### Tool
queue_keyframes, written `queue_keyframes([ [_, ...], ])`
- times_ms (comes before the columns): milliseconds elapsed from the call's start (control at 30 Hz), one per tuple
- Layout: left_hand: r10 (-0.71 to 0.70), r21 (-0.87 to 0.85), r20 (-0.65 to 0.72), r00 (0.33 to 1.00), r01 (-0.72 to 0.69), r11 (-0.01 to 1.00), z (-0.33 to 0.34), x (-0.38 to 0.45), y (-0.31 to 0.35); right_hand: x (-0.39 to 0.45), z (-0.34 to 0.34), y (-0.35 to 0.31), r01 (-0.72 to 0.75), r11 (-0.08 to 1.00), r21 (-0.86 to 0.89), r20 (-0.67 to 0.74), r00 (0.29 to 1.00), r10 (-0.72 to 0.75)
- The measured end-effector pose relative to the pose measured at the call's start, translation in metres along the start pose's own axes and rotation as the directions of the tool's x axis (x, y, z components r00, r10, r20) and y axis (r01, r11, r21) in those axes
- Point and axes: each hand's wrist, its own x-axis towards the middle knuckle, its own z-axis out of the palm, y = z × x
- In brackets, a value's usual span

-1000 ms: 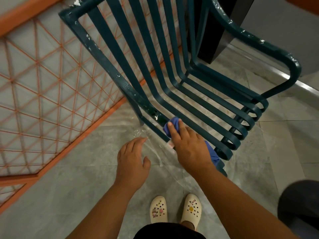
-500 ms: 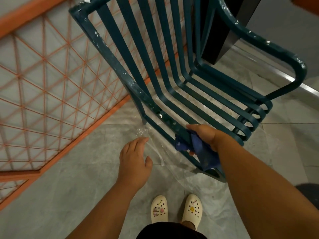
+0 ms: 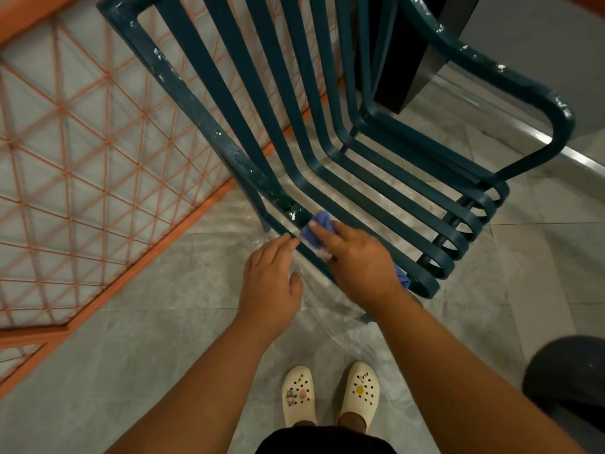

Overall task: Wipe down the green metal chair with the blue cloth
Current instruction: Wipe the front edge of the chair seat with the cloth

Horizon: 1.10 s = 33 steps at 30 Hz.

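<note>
Fingers (image 3: pixel 322 231) of the right hand (image 3: pixel 358 263) lie spread and nearly straight over a blue cloth (image 3: pixel 319 226), pressing it flat against the near side rail of a green metal chair (image 3: pixel 327 152); a second fold of the same cloth shows beyond the wrist, beside the curled front ends of the seat slats. The left hand (image 3: pixel 270 283) hovers just beside it, palm down, its fingers relaxed and grasping nothing, the tips close to the rail and to a sheet of clear plastic film (image 3: pixel 314 296) that lies crumpled under the chair's near edge. The chair's dark green paint is chipped in white flecks along the rail and the armrest (image 3: pixel 510 80) on the far side. It stands on a grey tiled floor (image 3: pixel 137 339), next to an orange lattice railing (image 3: pixel 98 152) on the left. Below, the person's feet in cream perforated clogs (image 3: pixel 330 393) stand side by side, and a dark rounded object (image 3: pixel 569 378), too cropped to identify, sits at the lower right edge.
</note>
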Motion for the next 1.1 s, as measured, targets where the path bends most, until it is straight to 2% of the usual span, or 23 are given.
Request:
queue_keyframes([
  [100, 0.049, 0.088, 0.004, 0.999, -0.049, 0.995, -0.002, 0.01, 0.005, -0.017, 0.011, 0.002, 0.065, 0.989, -0.135, 0.079, 0.995, -0.054],
  [233, 0.068, 0.214, 0.079, 0.995, -0.083, 0.973, -0.006, 0.019, 0.006, -0.017, 0.002, -0.004, -0.159, 0.985, -0.062, 0.077, 0.983, 0.164],
  [300, 0.048, 0.297, 0.116, 0.992, -0.081, 0.952, -0.007, 0.023, 0.006, -0.01, 0.001, -0.012, -0.197, 0.979, -0.054, 0.094, 0.975, 0.201],
  [333, 0.039, 0.326, 0.121, 0.992, -0.077, 0.942, -0.007, 0.025, 0.007, -0.01, 0.001, -0.016, -0.162, 0.984, -0.078, 0.098, 0.981, 0.169],
  [467, -0.011, 0.406, 0.132, 0.991, -0.044, 0.913, -0.009, 0.03, 0.009, -0.034, 0.007, -0.009, 0.134, 0.975, -0.177, 0.108, 0.987, -0.116],
  [500, -0.021, 0.429, 0.132, 0.991, -0.038, 0.903, -0.008, 0.03, 0.009, -0.04, 0.008, -0.003, 0.146, 0.974, -0.176, 0.107, 0.986, -0.128],
  [533, -0.028, 0.446, 0.132, 0.991, -0.035, 0.894, -0.008, 0.03, 0.01, -0.044, 0.007, 0.001, 0.099, 0.984, -0.148, 0.102, 0.991, -0.085],
  [600, -0.042, 0.476, 0.139, 0.989, -0.029, 0.879, -0.008, 0.031, 0.011, -0.041, -0.001, 0.002, -0.111, 0.992, -0.053, 0.077, 0.99, 0.114],
  [667, -0.057, 0.5, 0.144, 0.988, -0.023, 0.866, -0.009, 0.032, 0.011, -0.022, -0.009, -0.003, -0.295, 0.955, -0.011, 0.117, 0.949, 0.294],
  [733, -0.066, 0.52, 0.143, 0.988, -0.018, 0.854, -0.011, 0.033, 0.011, -0.006, -0.011, -0.014, -0.297, 0.954, -0.049, 0.145, 0.942, 0.301],
  [867, -0.085, 0.577, 0.174, 0.981, -0.031, 0.816, -0.014, 0.034, 0.011, -0.021, 0.003, -0.024, -0.063, 0.975, -0.211, 0.219, 0.97, 0.11],
  [933, -0.084, 0.6, 0.186, 0.979, -0.046, 0.799, -0.012, 0.032, 0.01, -0.033, 0.003, -0.021, -0.023, 0.972, -0.235, 0.224, 0.971, 0.077],
  [1000, -0.075, 0.605, 0.185, 0.98, -0.054, 0.794, -0.011, 0.03, 0.009, -0.029, 0.0, -0.02, -0.122, 0.976, -0.182, 0.222, 0.961, 0.162],
  [1100, -0.086, 0.598, 0.187, 0.979, -0.044, 0.8, -0.009, 0.031, 0.008, 0.004, -0.014, -0.017, -0.395, 0.918, -0.021, 0.231, 0.892, 0.389],
])
